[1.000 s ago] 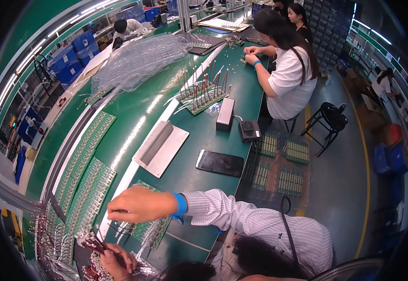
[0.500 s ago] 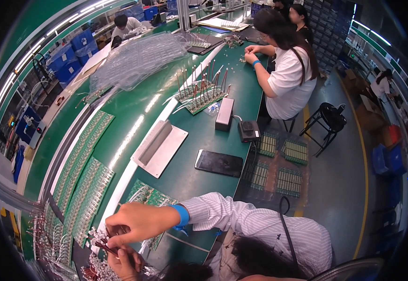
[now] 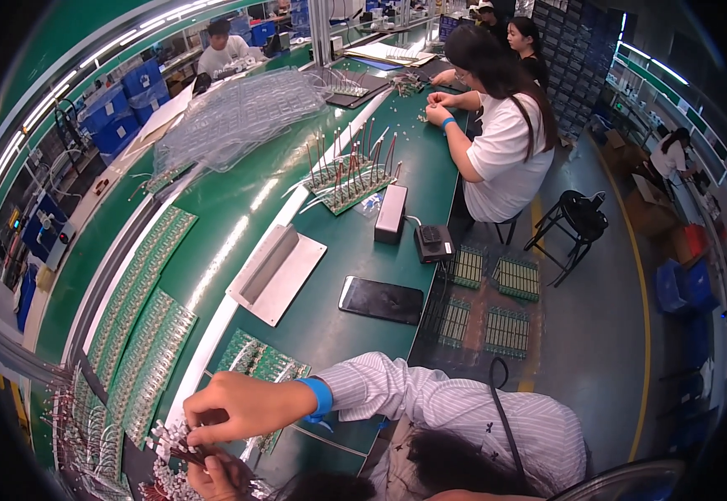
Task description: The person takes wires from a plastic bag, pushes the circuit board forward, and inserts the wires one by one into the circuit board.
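Observation:
My right hand (image 3: 250, 407), with a blue strap at the wrist, reaches across to the lower left of the bench. Its thumb and fingers pinch at the white-tipped ends of a small bundle of dark red wires (image 3: 186, 454). Just below, my left hand (image 3: 215, 478) is closed round the same bundle, partly hidden at the lower edge. Beside both hands lies a heap of wires with white connectors (image 3: 165, 483). A green circuit board panel (image 3: 256, 357) with white wires lies partly under my right forearm.
Long green board panels (image 3: 153, 355) lie at left. Ahead are a bent metal plate (image 3: 276, 275), a black phone (image 3: 380, 300), a small box (image 3: 391, 214) and a board with upright wires (image 3: 351, 185). A co-worker (image 3: 505, 134) sits at far right, near a black stool (image 3: 579, 219).
The view has shifted slightly, so the bench things appear a little lower and further left. My hands stay together at the wire bundle, with the right fingers slightly shifted on it.

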The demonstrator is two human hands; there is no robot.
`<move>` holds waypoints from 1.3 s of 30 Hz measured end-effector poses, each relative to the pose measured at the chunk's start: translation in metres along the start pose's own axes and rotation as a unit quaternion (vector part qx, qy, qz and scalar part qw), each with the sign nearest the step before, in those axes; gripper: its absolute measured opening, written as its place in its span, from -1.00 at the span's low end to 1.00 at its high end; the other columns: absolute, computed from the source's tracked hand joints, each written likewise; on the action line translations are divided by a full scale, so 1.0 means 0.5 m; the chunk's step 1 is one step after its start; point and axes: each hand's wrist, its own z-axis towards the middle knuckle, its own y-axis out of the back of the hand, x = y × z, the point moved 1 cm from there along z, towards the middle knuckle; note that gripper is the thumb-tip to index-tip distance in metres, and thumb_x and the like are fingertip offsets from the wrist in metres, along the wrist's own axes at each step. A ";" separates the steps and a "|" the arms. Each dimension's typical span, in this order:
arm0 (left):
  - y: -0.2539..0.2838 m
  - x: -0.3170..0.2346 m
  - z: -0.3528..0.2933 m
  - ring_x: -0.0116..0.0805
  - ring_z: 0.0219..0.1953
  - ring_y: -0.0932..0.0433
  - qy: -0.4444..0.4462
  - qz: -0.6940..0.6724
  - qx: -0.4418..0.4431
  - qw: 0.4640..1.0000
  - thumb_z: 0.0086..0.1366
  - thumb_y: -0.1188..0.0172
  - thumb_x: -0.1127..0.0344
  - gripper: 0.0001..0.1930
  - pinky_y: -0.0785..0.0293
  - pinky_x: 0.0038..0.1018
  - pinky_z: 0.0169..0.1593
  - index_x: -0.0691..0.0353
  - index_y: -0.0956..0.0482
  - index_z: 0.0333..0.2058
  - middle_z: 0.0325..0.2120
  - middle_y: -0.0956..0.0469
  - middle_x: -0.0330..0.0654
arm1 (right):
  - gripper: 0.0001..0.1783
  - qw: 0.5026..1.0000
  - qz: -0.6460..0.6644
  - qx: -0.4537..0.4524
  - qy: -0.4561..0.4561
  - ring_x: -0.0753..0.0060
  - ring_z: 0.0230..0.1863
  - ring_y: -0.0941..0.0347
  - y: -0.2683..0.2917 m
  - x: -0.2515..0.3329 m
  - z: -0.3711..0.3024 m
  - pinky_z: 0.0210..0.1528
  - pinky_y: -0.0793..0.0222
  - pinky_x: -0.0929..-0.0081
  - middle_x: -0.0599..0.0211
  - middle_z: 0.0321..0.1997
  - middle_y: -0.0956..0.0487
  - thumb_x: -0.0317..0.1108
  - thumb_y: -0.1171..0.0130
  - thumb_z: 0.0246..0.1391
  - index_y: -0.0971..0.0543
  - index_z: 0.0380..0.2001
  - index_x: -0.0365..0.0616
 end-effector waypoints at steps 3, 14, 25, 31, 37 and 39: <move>0.000 0.000 -0.001 -0.57 -0.95 -0.04 0.007 0.016 -0.024 1.000 0.21 0.13 0.10 -0.73 0.04 -0.64 -0.89 0.19 -0.25 -0.45 -0.93 -0.10 -0.35 | -0.69 0.999 0.043 -0.008 -0.028 0.49 -0.75 -0.33 -0.005 -0.013 0.001 -0.70 -0.17 0.58 0.28 -0.76 -0.40 -0.17 -0.02 -0.05 -0.39 -0.58 -0.24; -0.004 -0.005 0.000 -0.57 -0.98 -0.01 -0.016 0.031 -0.010 0.999 0.22 0.16 0.07 -0.70 0.03 -0.62 -0.90 0.19 -0.22 -0.50 -0.96 -0.04 -0.36 | -0.88 0.975 0.199 0.088 -0.044 0.64 -0.64 -0.40 0.019 -0.004 -0.001 -0.59 -0.30 0.72 0.34 -0.63 -0.47 -0.44 0.02 -0.03 -0.38 -0.44 -0.29; 0.023 -0.006 0.016 -0.45 -1.01 -0.03 -0.065 -0.132 0.104 0.984 0.26 0.29 0.10 -0.69 -0.02 -0.56 -0.94 0.23 -0.22 -0.48 -0.94 -0.13 -0.25 | -0.95 0.976 0.215 -0.033 0.012 0.57 -0.53 -0.45 0.021 0.019 -0.005 -0.49 -0.38 0.69 0.27 -0.54 -0.47 -0.59 0.04 -0.06 -0.39 -0.45 -0.36; 0.000 -0.044 0.020 -0.43 -0.99 -0.02 -0.097 -0.140 0.169 0.971 0.28 0.35 0.17 -0.72 -0.07 -0.51 -0.92 0.24 -0.19 -0.46 -0.88 -0.15 -0.23 | -0.94 0.978 0.170 -0.099 0.069 0.57 -0.52 -0.45 0.036 0.043 -0.020 -0.47 -0.38 0.69 0.28 -0.54 -0.45 -0.60 0.04 -0.06 -0.38 -0.43 -0.35; 0.017 -0.059 0.016 -0.37 -0.95 -0.08 -0.085 -0.127 0.214 0.965 0.28 0.34 0.17 -0.73 -0.16 -0.44 -0.85 0.24 -0.21 -0.44 -0.88 -0.15 -0.22 | -0.89 0.969 0.180 -0.132 0.109 0.45 -0.47 -0.48 0.033 0.054 -0.032 -0.44 -0.40 0.64 0.19 -0.49 -0.47 -0.68 0.03 -0.10 -0.41 -0.41 -0.39; 0.028 -0.047 -0.001 -0.35 -0.94 -0.09 -0.066 -0.132 0.231 0.962 0.28 0.34 0.17 -0.72 -0.18 -0.42 -0.82 0.25 -0.22 -0.43 -0.88 -0.14 -0.22 | -0.88 0.964 0.199 -0.141 0.104 0.44 -0.46 -0.48 0.036 0.056 -0.035 -0.44 -0.40 0.63 0.18 -0.48 -0.47 -0.69 0.03 -0.10 -0.41 -0.41 -0.40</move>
